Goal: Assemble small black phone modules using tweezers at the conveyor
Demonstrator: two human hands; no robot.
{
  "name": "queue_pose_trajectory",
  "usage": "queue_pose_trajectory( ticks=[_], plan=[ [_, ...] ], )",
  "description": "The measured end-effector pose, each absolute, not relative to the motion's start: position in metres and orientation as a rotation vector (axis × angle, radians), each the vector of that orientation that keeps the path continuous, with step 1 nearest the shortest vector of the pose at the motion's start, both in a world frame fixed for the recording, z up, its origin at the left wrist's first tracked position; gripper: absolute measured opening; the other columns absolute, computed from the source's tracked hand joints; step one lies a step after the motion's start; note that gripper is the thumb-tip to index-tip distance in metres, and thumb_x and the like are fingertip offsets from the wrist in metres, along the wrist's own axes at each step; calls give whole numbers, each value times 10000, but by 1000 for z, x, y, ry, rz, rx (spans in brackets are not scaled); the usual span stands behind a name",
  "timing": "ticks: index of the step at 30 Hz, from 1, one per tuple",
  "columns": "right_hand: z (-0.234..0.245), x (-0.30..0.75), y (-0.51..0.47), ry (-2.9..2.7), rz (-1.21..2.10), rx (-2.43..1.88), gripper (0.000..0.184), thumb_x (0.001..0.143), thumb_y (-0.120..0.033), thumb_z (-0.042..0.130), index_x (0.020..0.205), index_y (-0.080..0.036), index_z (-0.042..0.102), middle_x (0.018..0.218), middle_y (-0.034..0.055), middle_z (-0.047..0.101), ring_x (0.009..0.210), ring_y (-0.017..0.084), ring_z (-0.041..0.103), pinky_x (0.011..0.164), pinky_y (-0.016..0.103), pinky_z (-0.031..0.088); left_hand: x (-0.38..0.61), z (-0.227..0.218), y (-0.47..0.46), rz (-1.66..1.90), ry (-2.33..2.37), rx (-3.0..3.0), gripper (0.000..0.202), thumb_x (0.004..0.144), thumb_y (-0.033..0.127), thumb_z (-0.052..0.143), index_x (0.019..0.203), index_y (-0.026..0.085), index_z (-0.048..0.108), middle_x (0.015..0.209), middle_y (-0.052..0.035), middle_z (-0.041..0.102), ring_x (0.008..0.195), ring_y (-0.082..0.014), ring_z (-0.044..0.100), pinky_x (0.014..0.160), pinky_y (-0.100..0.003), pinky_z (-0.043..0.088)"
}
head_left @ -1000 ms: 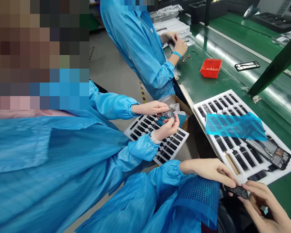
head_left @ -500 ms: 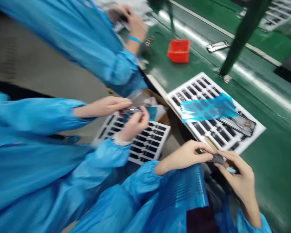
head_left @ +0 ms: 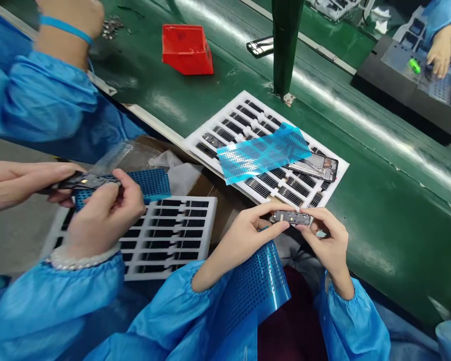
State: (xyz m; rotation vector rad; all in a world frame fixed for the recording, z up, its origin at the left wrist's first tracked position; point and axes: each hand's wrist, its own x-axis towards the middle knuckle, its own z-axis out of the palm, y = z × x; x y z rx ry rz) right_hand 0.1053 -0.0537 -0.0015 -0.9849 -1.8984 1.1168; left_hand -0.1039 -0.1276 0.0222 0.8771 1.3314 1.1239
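Observation:
My left hand (head_left: 250,228) and my right hand (head_left: 326,231) pinch a small grey-black phone module (head_left: 291,217) between thumbs and fingers, one hand at each end. Its face carries tiny gold spots and a pale strip. Below my left hand hangs a perforated blue film sheet (head_left: 257,286), over my sleeve and lap; whether my fingers hold its upper end is hidden. Just beyond my hands lies a white foam tray (head_left: 244,98) with rows of black flat parts. Across it rest another blue film sheet (head_left: 263,153) and a phone frame (head_left: 319,166).
To my left, a co-worker's hands (head_left: 105,205) hold a dark phone part (head_left: 88,181) above a second foam tray (head_left: 212,210). A red bin (head_left: 188,50) and a green post (head_left: 285,50) stand on the green bench (head_left: 406,220). Another person's hand (head_left: 441,52) is far right.
The view has swung right and steadied, so everything appears further left and sharper. My hands still grip the module, its spotted face now showing. A person's hand has entered view far right.

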Motion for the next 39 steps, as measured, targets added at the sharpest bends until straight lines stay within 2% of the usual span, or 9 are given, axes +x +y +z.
queue_pose_trajectory(
  ticks=[2, 5, 9, 11, 14, 18, 24, 31, 39],
  plan=[
    [4, 99, -56, -1812, 1317, -1075, 279, 1007, -396, 764, 1224, -227, 810, 894, 32, 720, 614, 123, 509, 557, 268, 481, -104, 19, -129, 1174, 1352, 878, 331, 969, 400, 827, 1240, 210, 854, 1111, -73, 856, 620, -134, 659, 535, -230, 555],
    [8, 87, -54, -1658, 1619, -1148, 352, 1012, -465, 729, 1223, -190, 787, 733, -28, 575, 564, 103, 396, 501, 241, 362, -108, 13, -133, 1211, 1389, 896, 337, 985, 412, 823, 1254, 211, 850, 1218, -93, 854, 767, -192, 763, 654, -275, 651],
    [6, 65, -49, -1457, 1842, -1156, 310, 921, -441, 754, 1099, -187, 765, 646, -77, 452, 544, 92, 320, 488, 228, 293, -117, 6, -138, 1270, 1467, 961, 298, 1003, 373, 804, 1250, 212, 849, 1285, -98, 838, 1018, -246, 805, 839, -303, 683],
    [4, 52, -49, -1333, 1933, -1156, 299, 875, -426, 765, 1059, -191, 738, 619, -99, 407, 533, 86, 308, 484, 215, 274, -122, 3, -141, 1301, 1498, 985, 283, 1004, 352, 797, 1243, 211, 852, 1264, -99, 835, 1095, -256, 794, 867, -293, 670],
    [3, 37, -56, -1229, 1977, -1141, 282, 848, -439, 759, 991, -208, 684, 614, -119, 357, 515, 71, 270, 471, 197, 223, -128, -1, -146, 1338, 1528, 1022, 277, 1003, 353, 794, 1234, 214, 858, 1225, -99, 830, 1099, -251, 786, 828, -272, 654],
    [1, 25, -66, -1216, 1945, -1121, 280, 848, -461, 744, 955, -226, 635, 614, -131, 313, 505, 67, 251, 467, 187, 202, -131, -1, -152, 1373, 1545, 1069, 270, 1015, 363, 788, 1229, 214, 859, 1217, -99, 827, 1102, -251, 782, 850, -283, 650],
    [-4, 28, -72, -1224, 1903, -1096, 285, 857, -477, 728, 864, -237, 573, 616, -129, 303, 502, 58, 230, 465, 190, 172, -128, 4, -158, 1386, 1541, 1133, 226, 1020, 320, 793, 1215, 241, 876, 1146, -78, 830, 1041, -231, 765, 806, -271, 599],
    [-6, 35, -79, -1306, 1856, -1042, 314, 899, -503, 739, 1004, -210, 696, 613, -112, 367, 521, 81, 302, 492, 219, 261, -125, -5, -165, 1432, 1500, 1066, 254, 1033, 358, 776, 1239, 235, 859, 1176, -75, 810, 1084, -243, 777, 868, -291, 632],
    [-3, 33, -80, -1382, 1793, -1053, 282, 882, -479, 748, 948, -210, 697, 614, -93, 423, 536, 95, 370, 511, 233, 311, -126, -9, -171, 1462, 1456, 1017, 260, 1026, 359, 788, 1240, 229, 858, 1129, -67, 796, 1072, -242, 776, 849, -281, 635]
  ],
)
